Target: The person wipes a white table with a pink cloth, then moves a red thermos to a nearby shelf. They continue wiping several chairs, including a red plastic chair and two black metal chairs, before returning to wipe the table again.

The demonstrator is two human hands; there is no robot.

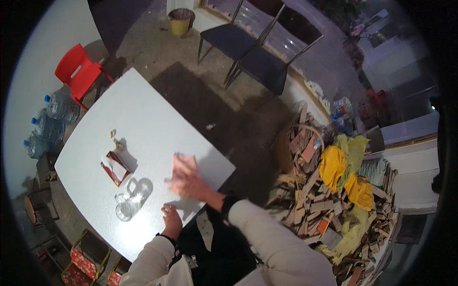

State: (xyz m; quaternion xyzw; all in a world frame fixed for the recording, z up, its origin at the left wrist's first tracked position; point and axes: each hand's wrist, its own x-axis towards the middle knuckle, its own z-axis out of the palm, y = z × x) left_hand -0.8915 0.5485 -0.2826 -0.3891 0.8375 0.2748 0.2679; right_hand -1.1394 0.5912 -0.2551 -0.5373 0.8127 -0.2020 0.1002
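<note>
My right hand (189, 184) is blurred over the white table (143, 96) and presses on a pink cloth (184, 162); whether its fingers grip the cloth is unclear. My left hand (171, 218) rests at the near table edge with its fingers partly curled, and nothing shows in it. To its left stands a clear glass mug or jug (124, 211) with a handle. Beyond the glass lies a dark red and white box (116, 169), tissue-like on top. Farther off are small pale, unclear items (118, 144).
A red chair (78, 71) and large water bottles (53, 121) stand beyond the table's left side. Dark chairs (247, 53) and a yellow bucket (180, 23) are farther off. Scrap wood (315, 211) with yellow bags (332, 166) is heaped at right. Folding chairs with red floral seats (82, 262) stand lower left.
</note>
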